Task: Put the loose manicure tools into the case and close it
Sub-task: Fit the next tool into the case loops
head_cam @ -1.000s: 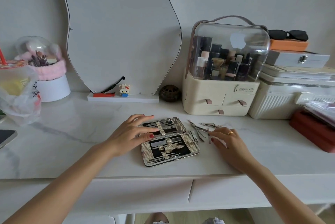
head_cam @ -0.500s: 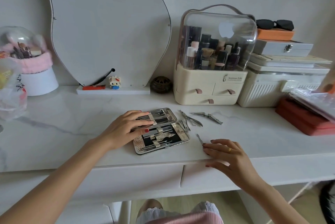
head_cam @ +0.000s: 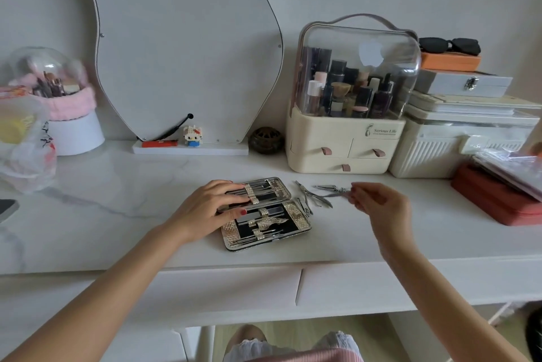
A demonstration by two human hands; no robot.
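Here the open case (head_cam: 265,212) lies flat near the front edge of the white table (head_cam: 117,200), both halves facing up, its long axis running roughly left to right with a slight tilt. The left hand (head_cam: 209,209) rests on the case's left part, fingers straight and laid across the far half, pressing it in place. The loose tools lie just to the right of the case: nippers (head_cam: 312,196) angled from far-left to near-right, a small clipper (head_cam: 305,206) touching or nearly touching the case's right edge, and a slim tool (head_cam: 331,189) lying roughly left to right. The right hand (head_cam: 378,204) is the nearer one; its fingers are curled, fingertips (head_cam: 353,193) at the right end of the slim tool, though whether they already pinch it cannot be told. The tool's destination lies leftward from these fingers. Bare tabletop surrounds the tools; the cream organiser (head_cam: 343,144) stands well behind.
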